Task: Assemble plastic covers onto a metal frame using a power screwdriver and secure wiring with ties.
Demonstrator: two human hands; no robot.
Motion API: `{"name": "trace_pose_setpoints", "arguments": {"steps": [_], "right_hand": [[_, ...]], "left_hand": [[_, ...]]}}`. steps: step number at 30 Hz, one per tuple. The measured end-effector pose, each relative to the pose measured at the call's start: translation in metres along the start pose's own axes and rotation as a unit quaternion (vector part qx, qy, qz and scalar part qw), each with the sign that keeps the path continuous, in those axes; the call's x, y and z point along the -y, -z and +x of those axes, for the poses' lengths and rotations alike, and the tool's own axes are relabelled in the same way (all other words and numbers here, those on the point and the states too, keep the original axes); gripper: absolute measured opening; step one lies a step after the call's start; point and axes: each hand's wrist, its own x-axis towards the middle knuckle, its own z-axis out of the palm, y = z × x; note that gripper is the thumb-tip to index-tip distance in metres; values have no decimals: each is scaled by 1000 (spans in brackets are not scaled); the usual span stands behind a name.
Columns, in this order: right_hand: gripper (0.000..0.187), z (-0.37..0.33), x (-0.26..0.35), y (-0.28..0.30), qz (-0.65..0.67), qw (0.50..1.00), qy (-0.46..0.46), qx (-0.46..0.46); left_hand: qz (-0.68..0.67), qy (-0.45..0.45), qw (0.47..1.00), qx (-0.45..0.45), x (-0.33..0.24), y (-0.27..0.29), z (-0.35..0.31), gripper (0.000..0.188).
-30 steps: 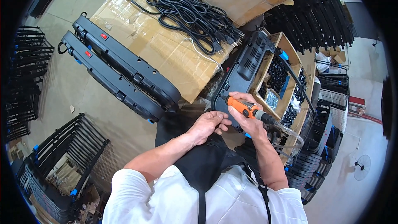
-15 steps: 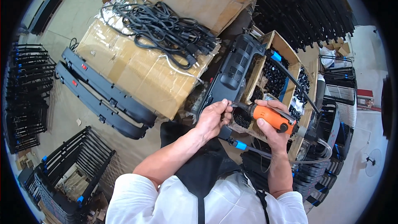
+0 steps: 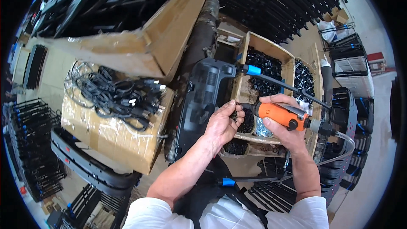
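Note:
My right hand (image 3: 289, 136) grips an orange pneumatic screwdriver (image 3: 277, 115), its nose pointing left and its air hose (image 3: 350, 144) trailing to the right. Just off the nose, my left hand (image 3: 221, 126) has its fingers curled and pinched by the bit. Small dark pieces show among those fingers, too small to name. Behind and left of this hand lies a long black plastic panel (image 3: 196, 101) with vents. A black metal tube (image 3: 288, 87) with blue tape (image 3: 253, 70) runs from the panel's far end to the right, beyond the screwdriver.
Wooden bins (image 3: 289, 53) of black fittings and screws stand beyond my right hand. At left, a cardboard box (image 3: 106, 144) bears a tangle of black cables (image 3: 116, 93); a larger open carton (image 3: 169, 29) rises behind it. Curved black panels (image 3: 91, 174) stand lower left.
The view has swung, so the cables and cardboard box sit farther left and the large carton shows more. My hands stay close together at the screwdriver's nose.

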Motion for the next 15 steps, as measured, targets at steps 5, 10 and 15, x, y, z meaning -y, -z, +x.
{"name": "trace_pose_setpoints", "arguments": {"steps": [5,10,15], "right_hand": [[50,39,-20,21,-12,1000,-9,-21],[52,80,-32,30,-11,999,-27,-44],[51,123,-47,35,15,997,-14,-74]], "left_hand": [[-52,20,998,-15,0,-28,41,20],[-31,-18,999,-20,-5,-43,76,25],[64,-44,996,-36,3,-47,79,34]]}}
